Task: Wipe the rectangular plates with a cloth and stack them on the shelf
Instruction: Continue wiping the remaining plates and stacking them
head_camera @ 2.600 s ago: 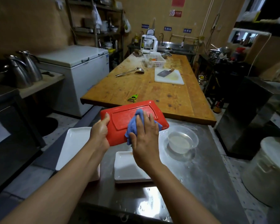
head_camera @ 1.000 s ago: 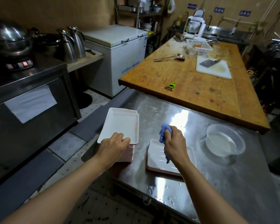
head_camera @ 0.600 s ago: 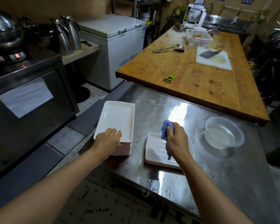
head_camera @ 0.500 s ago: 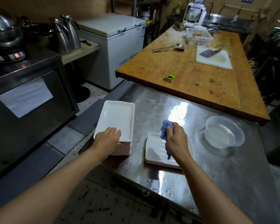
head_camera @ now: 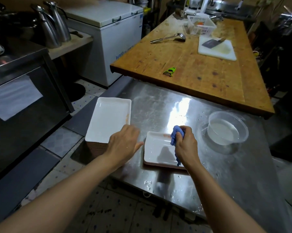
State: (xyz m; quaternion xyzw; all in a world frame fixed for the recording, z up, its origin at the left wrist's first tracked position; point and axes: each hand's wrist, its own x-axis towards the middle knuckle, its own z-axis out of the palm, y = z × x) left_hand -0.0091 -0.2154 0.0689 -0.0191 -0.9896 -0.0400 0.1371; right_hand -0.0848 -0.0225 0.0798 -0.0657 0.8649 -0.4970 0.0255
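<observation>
**Wet steel, a tall stack at the table edge, and a hand in between: easy slip territory**

So the right hand (head_camera: 186,145) has its fingers curled tight round the blue cloth (head_camera: 176,136), which hangs over the white plate (head_camera: 158,151) lying on a short pile near the front of the steel table (head_camera: 167,105). There's a reddish smear near that plate's far rim, so my guess is it hasn't been wiped yet.

The left hand (head_camera: 123,145) hovers between the two piles, fingers loose and holding nothing; it's a bit blurred, so I can't say whether it touches anything.

The taller stack of plates (head_camera: 109,120) sits at the table's left edge, with the floor right below. Its top plate also has an orange streak along the right rim.

What I'd worry about:
- water drops all over the steel, so a plate could skid when pressed with the cloth
- an elbow or wrist knocking the tall stack off the edge
- the clear bowl of water (head_camera: 227,130) is near the cloth hand, easy to tip
- stacking plates with a smear missed
</observation>
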